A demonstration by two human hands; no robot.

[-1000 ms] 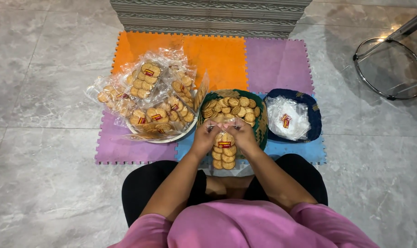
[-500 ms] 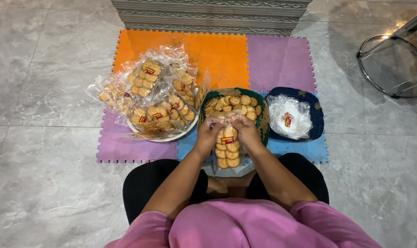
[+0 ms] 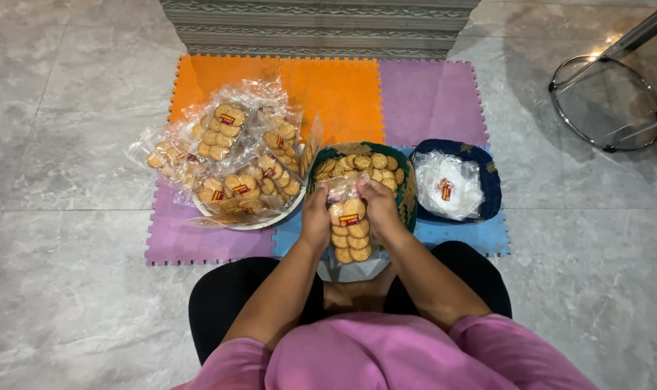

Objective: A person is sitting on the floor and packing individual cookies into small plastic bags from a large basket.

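Now, hands: left hand (image 3: pixel 316 217) and right hand (image 3: pixel 378 206) both closed on the top of a clear bag of biscuits (image 3: pixel 349 235), pinching its mouth so the stack hangs straight.
Bag: low centre, over the lap, at 6 o'clock from the green basket (image 3: pixel 408 189) of loose biscuits (close for easy reach).
Filled bags (image 3: pixel 227 162): piled at 10 o'clock.
Blue basket (image 3: pixel 491 180): at 2 o'clock, holding empty bags (image 3: pixel 448 186).
Foam mat (image 3: pixel 343 87): keeps everything off the floor.
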